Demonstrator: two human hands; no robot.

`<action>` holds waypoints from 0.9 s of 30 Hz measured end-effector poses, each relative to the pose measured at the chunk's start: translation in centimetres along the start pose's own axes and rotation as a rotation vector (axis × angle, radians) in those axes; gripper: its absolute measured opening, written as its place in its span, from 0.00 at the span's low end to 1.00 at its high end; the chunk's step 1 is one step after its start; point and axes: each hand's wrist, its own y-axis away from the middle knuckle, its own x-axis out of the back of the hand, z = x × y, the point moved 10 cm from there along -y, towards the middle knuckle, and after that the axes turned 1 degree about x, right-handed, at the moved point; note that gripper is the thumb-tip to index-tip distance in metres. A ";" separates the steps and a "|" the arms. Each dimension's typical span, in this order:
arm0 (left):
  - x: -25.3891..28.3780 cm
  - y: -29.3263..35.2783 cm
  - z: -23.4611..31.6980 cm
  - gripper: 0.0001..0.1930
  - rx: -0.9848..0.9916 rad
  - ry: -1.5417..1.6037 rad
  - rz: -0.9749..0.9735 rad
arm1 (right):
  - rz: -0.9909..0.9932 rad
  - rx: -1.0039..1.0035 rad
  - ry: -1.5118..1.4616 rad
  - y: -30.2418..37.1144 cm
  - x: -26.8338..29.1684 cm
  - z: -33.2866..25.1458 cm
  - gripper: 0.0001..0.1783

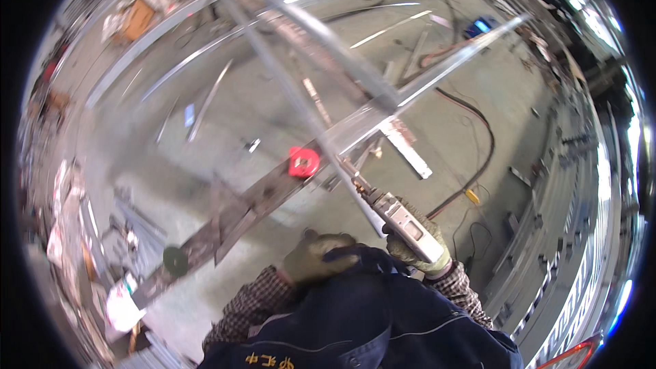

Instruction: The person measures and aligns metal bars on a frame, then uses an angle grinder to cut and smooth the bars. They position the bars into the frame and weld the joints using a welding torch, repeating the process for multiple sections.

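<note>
My right hand [427, 249], in a grey-green glove, grips a silver-bodied drill-like power tool [410, 229]. Its narrow front end points up and left toward a long metal tube [287, 89] of the frame; whether the two touch I cannot tell. My left hand [318, 257], gloved the same way, lies by the front of my dark blue jacket, thumb and fingers apart. On a dark steel beam [263, 191] just ahead sits a red tape measure [305, 162]. A wide silver tube [465, 61] runs from there up to the right.
A green disc [175, 261] rests on the beam's lower left end. A dark cable [490, 140] curls over the floor at right, near a small yellow piece [472, 196]. Long metal profiles [574, 232] are stacked on the right. A blue machine [480, 26] stands farther back.
</note>
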 end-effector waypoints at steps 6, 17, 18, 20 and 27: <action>-4.9 2.9 0.1 0.32 -0.095 -0.138 0.020 | -0.340 0.517 0.419 -0.2 -9.6 -7.1 0.39; -6.0 21.6 -3.7 0.33 -0.316 -0.026 0.722 | -0.901 0.226 0.009 3.7 -27.7 -8.5 0.41; -5.9 23.0 -3.4 0.34 -0.329 -0.135 0.760 | -0.907 0.245 -0.006 3.8 -29.1 -9.4 0.41; -4.7 25.4 -5.8 0.34 -0.245 0.275 0.690 | -0.898 0.302 -0.033 3.9 -32.1 -11.2 0.41; 2.7 38.2 -10.1 0.34 0.054 0.575 0.645 | -0.894 0.401 -0.043 5.6 -47.8 -17.3 0.40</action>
